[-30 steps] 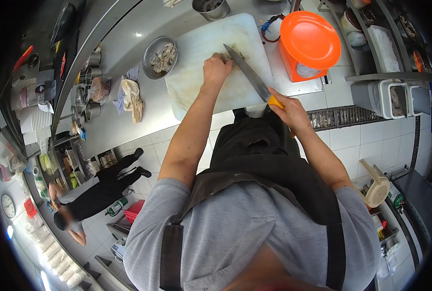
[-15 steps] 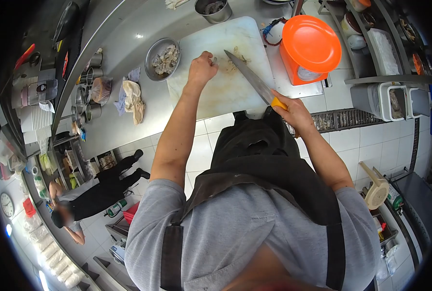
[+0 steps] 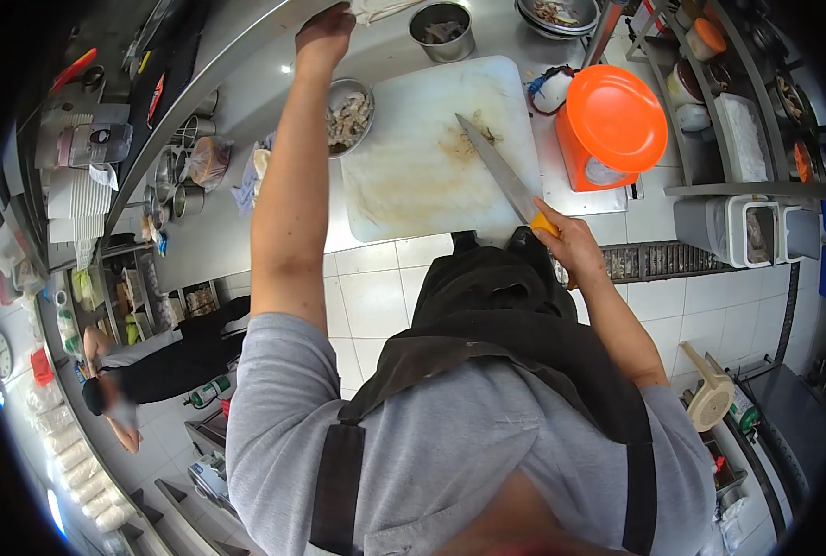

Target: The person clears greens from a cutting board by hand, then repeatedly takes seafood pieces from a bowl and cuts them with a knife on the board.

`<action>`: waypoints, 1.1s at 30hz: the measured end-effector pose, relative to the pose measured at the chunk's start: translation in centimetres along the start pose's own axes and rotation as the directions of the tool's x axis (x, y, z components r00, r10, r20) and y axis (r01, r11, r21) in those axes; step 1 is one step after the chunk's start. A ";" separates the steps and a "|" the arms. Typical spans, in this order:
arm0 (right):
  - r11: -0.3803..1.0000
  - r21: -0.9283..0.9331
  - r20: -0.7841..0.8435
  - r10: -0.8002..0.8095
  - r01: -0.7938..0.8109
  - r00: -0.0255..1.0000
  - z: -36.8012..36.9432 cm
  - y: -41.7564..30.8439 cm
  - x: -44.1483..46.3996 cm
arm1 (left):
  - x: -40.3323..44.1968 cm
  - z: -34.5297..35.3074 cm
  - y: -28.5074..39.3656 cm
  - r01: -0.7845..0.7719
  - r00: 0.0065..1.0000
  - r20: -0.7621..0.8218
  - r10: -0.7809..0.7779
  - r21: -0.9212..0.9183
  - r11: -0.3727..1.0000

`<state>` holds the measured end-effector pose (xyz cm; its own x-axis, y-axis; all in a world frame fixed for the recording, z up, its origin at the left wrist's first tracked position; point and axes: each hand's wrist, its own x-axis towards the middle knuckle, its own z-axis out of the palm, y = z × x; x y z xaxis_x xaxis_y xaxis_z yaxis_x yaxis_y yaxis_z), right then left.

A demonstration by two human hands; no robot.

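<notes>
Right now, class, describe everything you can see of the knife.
The knife has a long, tapering, grey, metal-looking blade and a yellow handle, partly covered by the right hand gripping it. It slants over the white cutting board, its tip by dark scraps. Whether the blade touches the board is unclear.

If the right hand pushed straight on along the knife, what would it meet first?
Probably the cutting board: its near right corner lies just ahead of the right hand, beneath the knife. The hand might pass over it instead; its height above the board is unclear.
</notes>
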<state>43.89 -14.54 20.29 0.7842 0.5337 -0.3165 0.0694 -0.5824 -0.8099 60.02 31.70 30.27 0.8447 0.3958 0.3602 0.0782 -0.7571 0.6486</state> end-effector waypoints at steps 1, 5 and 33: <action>1.000 -0.008 -0.006 0.004 -0.004 1.000 0.1 0.0 0.0 | -0.2 -1.2 -0.4 -0.038 0.995 0.102 0.016 0.219 0.975; 1.000 0.021 0.012 0.019 -0.020 1.000 0.1 -0.1 -0.1 | -2.2 -3.2 -6.4 -0.070 0.869 0.442 -0.223 0.555 0.829; 0.997 0.060 -0.052 -0.037 0.040 0.998 1.6 1.2 -0.1 | -16.8 5.4 -0.5 -0.173 0.908 0.413 0.068 0.224 0.959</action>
<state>42.90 -14.30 18.54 0.8121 0.5223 -0.2602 0.0639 -0.5228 -0.8500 48.64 22.58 20.27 0.9912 0.0933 0.0940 0.0469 -0.9110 0.4097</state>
